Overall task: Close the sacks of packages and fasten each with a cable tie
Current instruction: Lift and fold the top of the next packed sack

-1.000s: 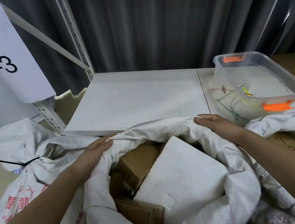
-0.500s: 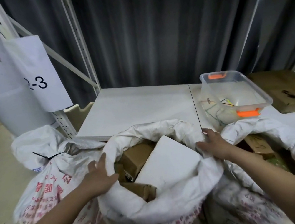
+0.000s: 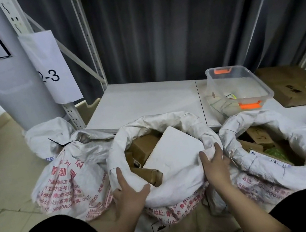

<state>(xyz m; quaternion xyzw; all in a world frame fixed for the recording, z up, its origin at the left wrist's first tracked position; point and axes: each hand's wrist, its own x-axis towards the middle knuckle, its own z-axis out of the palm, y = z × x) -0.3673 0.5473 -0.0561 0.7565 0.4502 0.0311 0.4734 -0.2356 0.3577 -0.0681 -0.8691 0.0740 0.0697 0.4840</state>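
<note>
Three white woven sacks stand in front of me. The middle sack [image 3: 179, 180] gapes open with its rim rolled down, showing brown boxes and a white foam package [image 3: 171, 151]. My left hand [image 3: 130, 194] grips the rolled rim at its near left. My right hand [image 3: 214, 163] grips the rim at the right side. The left sack [image 3: 67, 176] is gathered shut and bound with a black cable tie [image 3: 60, 144]. The right sack [image 3: 296, 152] is open with packages inside.
A clear plastic bin [image 3: 242, 88] with orange latches holds cable ties on a low white shelf [image 3: 146, 102]. A flat cardboard box [image 3: 294, 84] lies at the right. A grey pillar [image 3: 4, 69], a shelf upright and dark curtains stand behind. Tiled floor lies at the left.
The view has pulled back and up. Both hands have moved from the sack's far rim to its near rim, the left to the front left, the right to the right side.
</note>
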